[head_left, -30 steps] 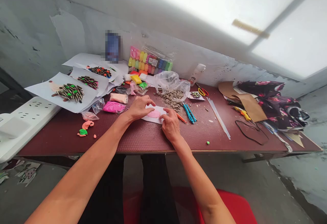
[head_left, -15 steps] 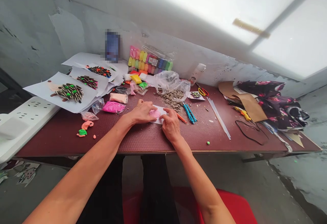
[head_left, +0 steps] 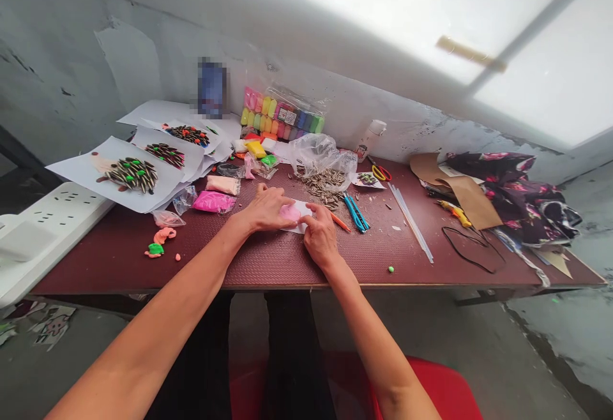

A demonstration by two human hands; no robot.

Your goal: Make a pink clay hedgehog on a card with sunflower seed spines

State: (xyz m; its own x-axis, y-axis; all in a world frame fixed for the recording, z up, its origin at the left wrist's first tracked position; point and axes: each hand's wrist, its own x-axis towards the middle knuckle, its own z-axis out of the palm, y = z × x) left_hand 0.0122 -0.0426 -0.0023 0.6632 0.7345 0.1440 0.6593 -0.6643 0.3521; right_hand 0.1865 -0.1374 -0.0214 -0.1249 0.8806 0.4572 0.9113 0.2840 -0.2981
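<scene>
A flattened piece of pink clay lies on a small white paper near the table's front. My left hand rests over the paper's left side, its fingers stretched out against the clay and partly hidden. From the right, my right hand reaches in with index finger and thumb apart, the thumb at the clay's right edge and the index finger on the paper. Its other fingers are curled. Just right of this hand are an orange pencil-like stick and a blue utility knife.
Sunflower seeds spill from a clear bag behind my hands. Packets of pink clay and seed-covered hedgehog pictures lie left, by a white power strip. Scissors, glue sticks and a yellow glue gun lie right.
My right thumb has shifted slightly at the clay's edge. My left hand stays almost in place, and the whole view has moved a little.
</scene>
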